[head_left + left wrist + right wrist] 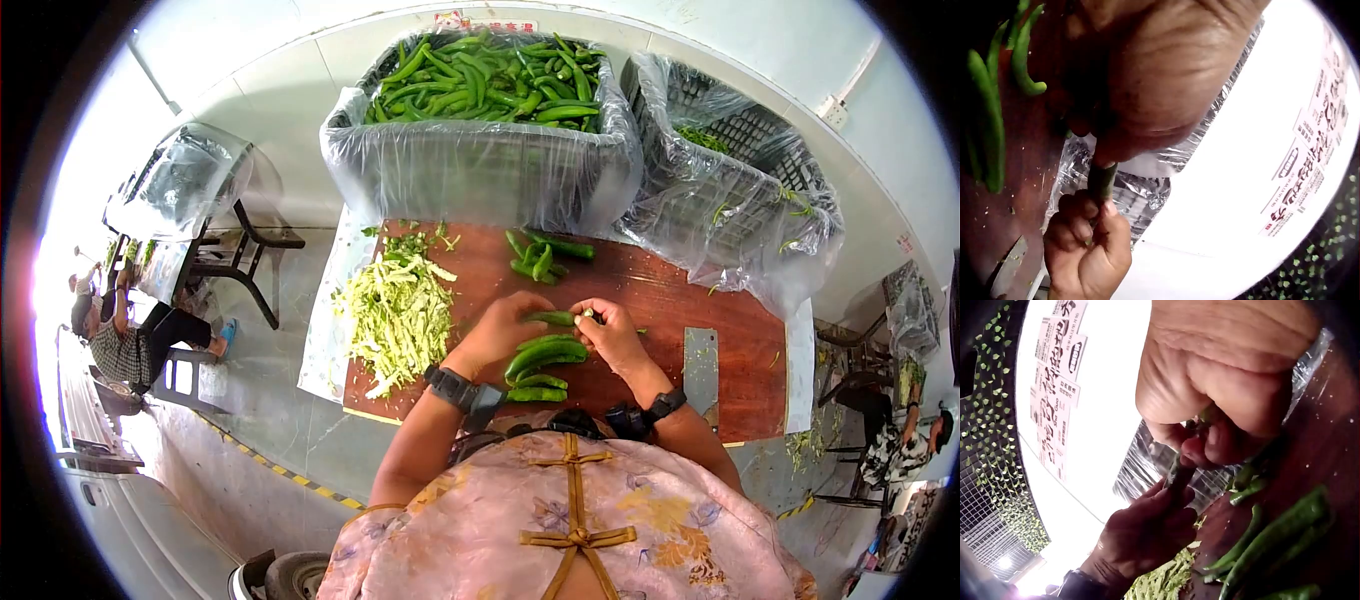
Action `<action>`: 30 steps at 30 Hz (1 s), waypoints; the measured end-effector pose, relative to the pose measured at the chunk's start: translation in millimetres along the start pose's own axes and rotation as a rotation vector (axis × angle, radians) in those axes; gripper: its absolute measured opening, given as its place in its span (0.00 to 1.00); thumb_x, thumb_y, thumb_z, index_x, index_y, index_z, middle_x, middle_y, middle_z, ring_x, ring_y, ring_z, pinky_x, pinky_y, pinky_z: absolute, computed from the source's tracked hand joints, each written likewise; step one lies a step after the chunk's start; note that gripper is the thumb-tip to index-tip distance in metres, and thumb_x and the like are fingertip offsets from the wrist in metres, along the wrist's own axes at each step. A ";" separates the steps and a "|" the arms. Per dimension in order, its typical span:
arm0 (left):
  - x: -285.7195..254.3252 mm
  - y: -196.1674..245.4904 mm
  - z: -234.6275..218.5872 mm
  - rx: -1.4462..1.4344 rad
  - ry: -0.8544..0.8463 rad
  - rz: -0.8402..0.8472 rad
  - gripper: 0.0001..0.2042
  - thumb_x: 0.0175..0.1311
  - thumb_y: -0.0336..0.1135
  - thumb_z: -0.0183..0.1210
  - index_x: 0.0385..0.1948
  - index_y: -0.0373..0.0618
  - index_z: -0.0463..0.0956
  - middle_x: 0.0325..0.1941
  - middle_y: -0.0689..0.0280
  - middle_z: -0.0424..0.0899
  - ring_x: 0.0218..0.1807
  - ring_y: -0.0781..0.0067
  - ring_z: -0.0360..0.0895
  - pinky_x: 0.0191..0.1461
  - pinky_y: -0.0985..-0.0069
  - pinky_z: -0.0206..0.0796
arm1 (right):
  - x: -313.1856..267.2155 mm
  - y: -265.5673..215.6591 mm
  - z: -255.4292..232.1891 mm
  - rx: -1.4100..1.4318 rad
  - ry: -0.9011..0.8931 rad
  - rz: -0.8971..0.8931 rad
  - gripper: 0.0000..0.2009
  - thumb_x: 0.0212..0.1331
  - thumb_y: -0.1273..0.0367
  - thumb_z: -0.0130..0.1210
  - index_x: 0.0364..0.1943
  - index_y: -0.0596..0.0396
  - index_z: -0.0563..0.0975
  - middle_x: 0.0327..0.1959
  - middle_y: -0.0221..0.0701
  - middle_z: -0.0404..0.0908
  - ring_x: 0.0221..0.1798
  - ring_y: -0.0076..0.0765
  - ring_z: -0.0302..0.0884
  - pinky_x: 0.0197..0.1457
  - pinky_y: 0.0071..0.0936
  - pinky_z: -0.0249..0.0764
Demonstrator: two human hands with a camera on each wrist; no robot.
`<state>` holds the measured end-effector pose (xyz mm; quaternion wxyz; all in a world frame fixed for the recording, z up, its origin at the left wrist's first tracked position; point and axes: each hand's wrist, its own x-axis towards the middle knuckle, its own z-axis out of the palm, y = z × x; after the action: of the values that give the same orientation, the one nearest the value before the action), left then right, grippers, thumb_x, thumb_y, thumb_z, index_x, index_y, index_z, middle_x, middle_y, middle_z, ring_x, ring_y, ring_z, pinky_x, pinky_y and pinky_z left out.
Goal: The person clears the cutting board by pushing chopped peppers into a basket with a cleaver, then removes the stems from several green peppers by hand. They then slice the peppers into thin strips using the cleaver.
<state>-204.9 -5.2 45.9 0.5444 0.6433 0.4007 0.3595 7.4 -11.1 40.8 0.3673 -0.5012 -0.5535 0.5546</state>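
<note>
Between the two hands is a green pepper, lying level above the red-brown board. My left hand grips one end of it, and my right hand pinches the other end. In the left wrist view the pepper spans from the left hand to the right fingers. A bit of green shows inside the curled fingers of the right hand in the right wrist view. Several peppers lie on the board just below the hands, and more peppers lie above them.
Pale green shredded pieces are heaped at the board's left. A flat metal blade lies on the right of the board. Behind stand a plastic-lined crate full of peppers and another lined crate. People sit at far left and right.
</note>
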 end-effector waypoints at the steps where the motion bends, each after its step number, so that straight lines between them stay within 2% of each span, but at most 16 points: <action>1: 0.1 -1.0 -1.0 -0.071 0.004 -0.033 0.13 0.54 0.28 0.60 0.42 0.36 0.76 0.42 0.60 0.79 0.46 0.71 0.75 0.52 0.75 0.65 | -4.2 -13.2 2.6 0.048 -0.001 -0.004 0.07 0.56 0.69 0.54 0.33 0.60 0.76 0.21 0.23 0.74 0.23 0.16 0.68 0.26 0.19 0.64; 2: 0.3 -2.4 -1.4 -0.142 0.007 -0.066 0.13 0.54 0.27 0.60 0.42 0.36 0.75 0.43 0.61 0.79 0.46 0.73 0.75 0.52 0.75 0.65 | -6.3 -20.4 4.8 0.097 -0.002 -0.007 0.11 0.57 0.65 0.56 0.31 0.61 0.76 0.20 0.26 0.76 0.24 0.19 0.70 0.29 0.23 0.67; 3: 0.9 -4.9 -1.0 -0.142 0.007 -0.066 0.13 0.54 0.27 0.60 0.42 0.36 0.75 0.43 0.61 0.79 0.46 0.73 0.75 0.52 0.75 0.65 | -5.0 -18.6 6.2 0.097 -0.001 -0.007 0.11 0.57 0.65 0.56 0.31 0.61 0.76 0.20 0.26 0.76 0.24 0.19 0.70 0.29 0.23 0.67; 5: 2.0 -9.2 1.0 -0.102 -0.010 -0.026 0.14 0.55 0.27 0.59 0.44 0.34 0.75 0.42 0.62 0.79 0.46 0.75 0.74 0.52 0.76 0.65 | -1.7 -12.0 7.9 -0.205 0.135 -0.309 0.14 0.58 0.61 0.56 0.28 0.60 0.75 0.19 0.26 0.75 0.22 0.20 0.68 0.27 0.24 0.66; 6: 1.7 -6.9 2.5 -0.102 -0.011 -0.026 0.14 0.55 0.27 0.59 0.44 0.34 0.75 0.42 0.62 0.79 0.46 0.75 0.74 0.52 0.76 0.65 | -1.6 -10.8 7.2 -0.205 0.135 -0.309 0.14 0.58 0.61 0.56 0.28 0.60 0.75 0.19 0.26 0.75 0.22 0.20 0.68 0.27 0.24 0.66; 12: 1.2 1.2 4.6 -0.104 -0.026 -0.019 0.14 0.56 0.27 0.59 0.44 0.34 0.74 0.42 0.62 0.80 0.45 0.75 0.74 0.52 0.77 0.66 | -2.9 -6.6 1.0 -0.345 0.073 -0.198 0.19 0.60 0.56 0.54 0.22 0.58 0.73 0.15 0.26 0.69 0.20 0.21 0.62 0.24 0.27 0.61; 15: 0.8 4.1 4.5 -0.099 -0.067 -0.003 0.14 0.60 0.28 0.58 0.47 0.35 0.72 0.44 0.66 0.77 0.47 0.79 0.71 0.52 0.78 0.64 | -2.7 -5.2 1.8 -0.284 0.059 -0.151 0.20 0.62 0.55 0.51 0.20 0.56 0.72 0.13 0.23 0.65 0.19 0.20 0.60 0.23 0.27 0.59; 17: 1.1 8.9 4.8 -0.096 -0.037 0.003 0.14 0.56 0.26 0.59 0.45 0.34 0.74 0.43 0.63 0.79 0.46 0.75 0.74 0.52 0.77 0.66 | -2.7 -0.8 2.2 -0.045 -0.023 -0.107 0.17 0.66 0.59 0.48 0.21 0.52 0.69 0.16 0.18 0.63 0.17 0.14 0.56 0.19 0.18 0.54; 18: 0.8 10.0 4.8 -0.097 -0.037 0.003 0.14 0.56 0.26 0.59 0.45 0.34 0.74 0.43 0.63 0.79 0.46 0.75 0.74 0.52 0.77 0.66 | -4.2 -4.1 2.9 -0.046 -0.023 -0.106 0.17 0.66 0.59 0.48 0.21 0.52 0.69 0.16 0.18 0.63 0.17 0.14 0.56 0.19 0.18 0.54; 20: -0.5 12.2 4.2 -0.163 -0.055 -0.023 0.15 0.59 0.29 0.58 0.47 0.35 0.73 0.44 0.66 0.77 0.47 0.79 0.71 0.52 0.79 0.64 | -7.6 -12.5 5.7 0.129 -0.051 -0.032 0.16 0.66 0.60 0.48 0.22 0.51 0.70 0.16 0.18 0.62 0.16 0.13 0.56 0.19 0.15 0.53; 24: -2.0 19.8 4.1 -0.225 -0.051 -0.062 0.15 0.59 0.29 0.58 0.47 0.36 0.73 0.44 0.66 0.78 0.47 0.79 0.71 0.52 0.79 0.64 | -7.4 -12.9 7.6 0.209 -0.049 -0.011 0.14 0.67 0.60 0.47 0.25 0.52 0.71 0.17 0.19 0.64 0.17 0.12 0.58 0.18 0.14 0.54; 27: -1.8 18.4 0.4 -0.222 -0.054 -0.051 0.14 0.57 0.25 0.58 0.45 0.34 0.73 0.43 0.63 0.78 0.47 0.75 0.73 0.52 0.77 0.66 | -11.0 -19.7 4.0 0.251 -0.123 0.034 0.14 0.66 0.60 0.47 0.27 0.54 0.74 0.19 0.19 0.67 0.20 0.14 0.62 0.22 0.17 0.58; 29: -0.7 11.4 -3.8 -0.058 -0.047 0.012 0.13 0.56 0.26 0.59 0.43 0.35 0.74 0.43 0.63 0.78 0.47 0.74 0.74 0.52 0.77 0.66 | -11.9 -24.6 0.6 0.264 -0.234 0.118 0.14 0.66 0.59 0.47 0.29 0.53 0.73 0.18 0.21 0.67 0.17 0.13 0.59 0.18 0.14 0.55; 30: -0.8 11.2 -5.1 -0.058 -0.047 0.011 0.13 0.56 0.26 0.59 0.43 0.35 0.74 0.43 0.63 0.78 0.47 0.74 0.74 0.52 0.77 0.66 | -11.7 -24.5 -0.7 0.265 -0.234 0.119 0.14 0.66 0.59 0.47 0.29 0.53 0.73 0.18 0.21 0.67 0.17 0.13 0.59 0.18 0.14 0.55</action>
<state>-208.4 -4.7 57.7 0.5700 0.6378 0.3737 0.3588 7.2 -19.3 66.6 0.3297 -0.4121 -0.4842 0.6979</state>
